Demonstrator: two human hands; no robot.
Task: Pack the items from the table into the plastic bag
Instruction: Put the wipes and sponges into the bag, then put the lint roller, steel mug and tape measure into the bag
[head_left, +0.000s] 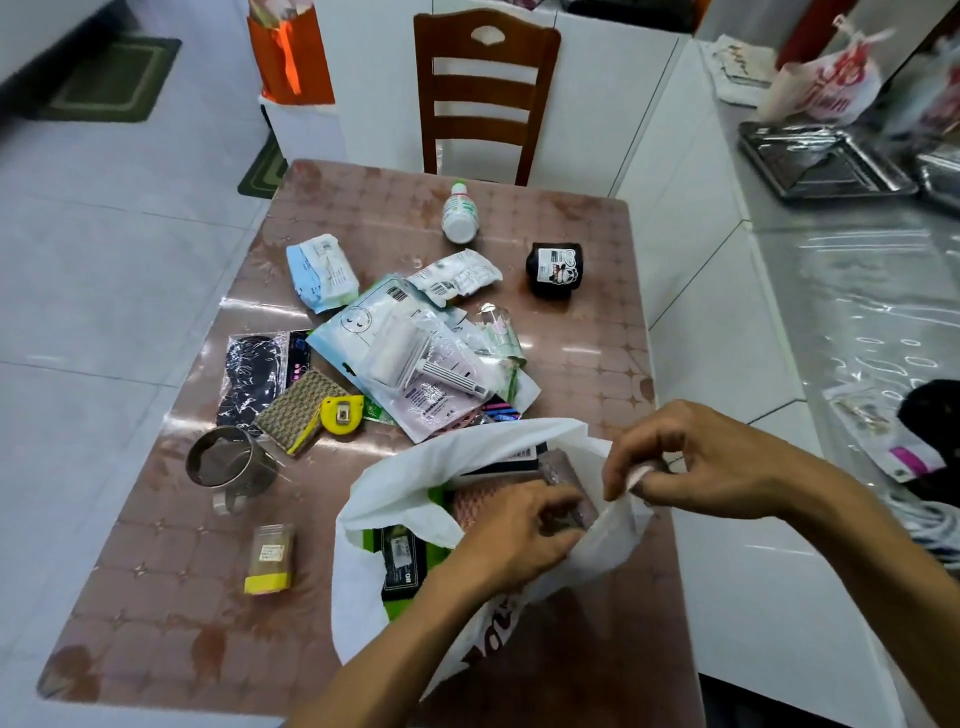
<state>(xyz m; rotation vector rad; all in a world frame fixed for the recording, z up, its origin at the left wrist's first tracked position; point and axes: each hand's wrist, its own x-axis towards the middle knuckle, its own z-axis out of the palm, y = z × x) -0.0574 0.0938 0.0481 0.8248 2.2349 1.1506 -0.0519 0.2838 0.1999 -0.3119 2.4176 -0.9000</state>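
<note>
A white plastic bag (415, 467) lies open at the near edge of the brown table (597, 353). Inside it I see a green and black package (402, 553) and a pinkish packet (483, 501). My left hand (519, 535) reaches into the bag's mouth, fingers closed around the pinkish packet. My right hand (696, 462) pinches the bag's right rim and holds it up. On the table lie a heap of clear pouches (410, 353), a yellow tape measure (340, 413), a white bottle (460, 213), a black panda pack (556, 270) and a small yellow-based packet (269, 558).
A round metal tin (228, 462) stands at the table's left. A wooden chair (483, 93) stands behind the table. To the right runs a counter (857, 291) with metal trays (821, 161) and another plastic bag (826, 83). White tiled floor (104, 260) surrounds the table.
</note>
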